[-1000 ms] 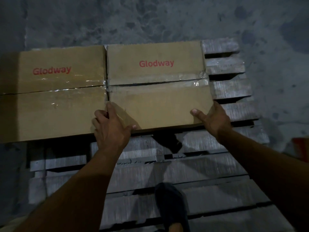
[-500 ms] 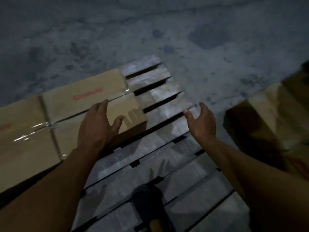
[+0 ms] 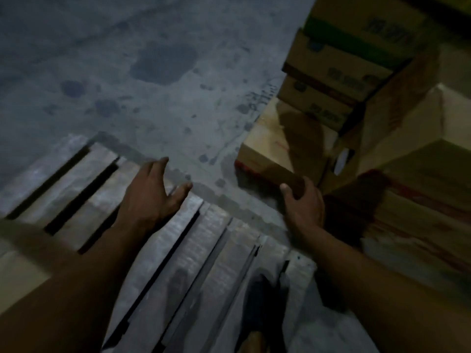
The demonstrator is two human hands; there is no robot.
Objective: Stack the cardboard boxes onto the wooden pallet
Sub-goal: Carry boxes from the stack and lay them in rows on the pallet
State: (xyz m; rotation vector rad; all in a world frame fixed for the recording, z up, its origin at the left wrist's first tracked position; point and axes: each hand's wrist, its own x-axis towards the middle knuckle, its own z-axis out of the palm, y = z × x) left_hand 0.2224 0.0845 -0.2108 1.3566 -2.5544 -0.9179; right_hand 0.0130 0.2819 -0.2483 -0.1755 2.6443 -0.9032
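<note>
On the floor (image 3: 158,103) just right of the wooden pallet (image 3: 183,240), a cardboard box (image 3: 267,151) waits, right grip (image 3: 303,203) at its near corner, hold unclear; left grip (image 3: 153,192) spread and empty over the pallet, likely poised to take the box's other side.

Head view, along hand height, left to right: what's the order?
Cardboard box at the left edge → left hand → bare concrete floor → right hand → large red-marked box. Left out as overlapping: wooden pallet, floor box by the right fingers.
</note>
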